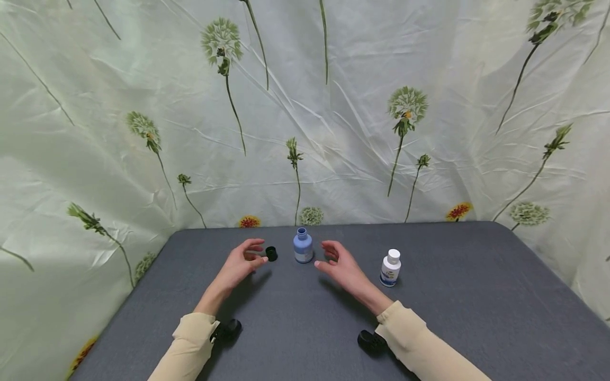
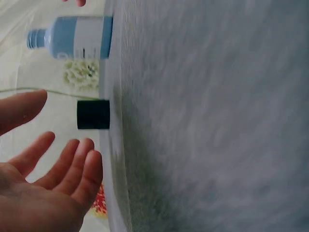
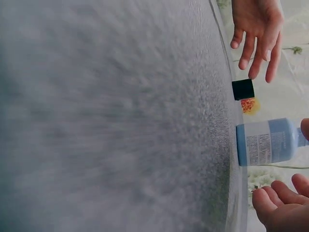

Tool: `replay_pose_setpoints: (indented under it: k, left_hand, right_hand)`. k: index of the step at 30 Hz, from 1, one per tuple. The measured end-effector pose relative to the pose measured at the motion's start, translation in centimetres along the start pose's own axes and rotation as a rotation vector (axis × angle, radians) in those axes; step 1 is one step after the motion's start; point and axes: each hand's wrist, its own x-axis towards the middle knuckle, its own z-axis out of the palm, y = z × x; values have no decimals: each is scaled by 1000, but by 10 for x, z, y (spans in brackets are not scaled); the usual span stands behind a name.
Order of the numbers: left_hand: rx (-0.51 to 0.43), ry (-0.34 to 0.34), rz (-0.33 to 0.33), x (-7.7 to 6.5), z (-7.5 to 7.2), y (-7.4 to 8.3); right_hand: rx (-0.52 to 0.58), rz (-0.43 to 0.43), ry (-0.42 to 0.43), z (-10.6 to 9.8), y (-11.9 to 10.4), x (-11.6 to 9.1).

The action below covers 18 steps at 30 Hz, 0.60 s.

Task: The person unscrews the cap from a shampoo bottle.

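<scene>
Centrally in the lower half of the head view lies a dark grey cloth-covered table (image 1: pixel 476 296), backed by a pale green wrinkled curtain printed with dandelion stems (image 1: pixel 333 116). At the table's far middle stands a small blue plastic bottle with a white label (image 1: pixel 303 247), upright and uncapped, its neck open. To its right, lower in the frame, stands a small white bottle with a white cap (image 1: pixel 390 268), upright and well apart from the blue one. Left of the blue bottle rests a small black round cap (image 1: pixel 271 253) on the table surface.

The left hand (image 1: pixel 243 262) hovers just left of the black cap, fingers loosely curved and spread, holding nothing; its fingertips are near the cap but apart from it. The right hand (image 1: pixel 340 264) hovers just right of the blue bottle, fingers relaxed and parted, holding nothing, close to the bottle without contact.

The left wrist view shows the cap's flat cylindrical side profile (image 2: pixel 93 114) and the gap between it and the fingers (image 2: pixel 79 166), which the head view shows less clearly. The right wrist view shows printed text on the bottle label (image 3: pixel 268 141), unreadable, and the right hand's fingertips (image 3: pixel 277 200) below the bottle in frame.
</scene>
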Motion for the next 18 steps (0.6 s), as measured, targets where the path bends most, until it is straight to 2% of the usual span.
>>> replay_pose_setpoints:
  k: [5, 7, 18]
  left_hand:
    - [63, 28, 11, -11, 7, 8]
    - [71, 25, 20, -15, 10, 10]
    - [-13, -40, 87, -32, 22, 18]
  right_hand:
    - [-16, -2, -7, -6, -7, -16]
    - [-24, -7, -8, -9, -2, -19]
    - [-19, -21, -27, -20, -2, -42]
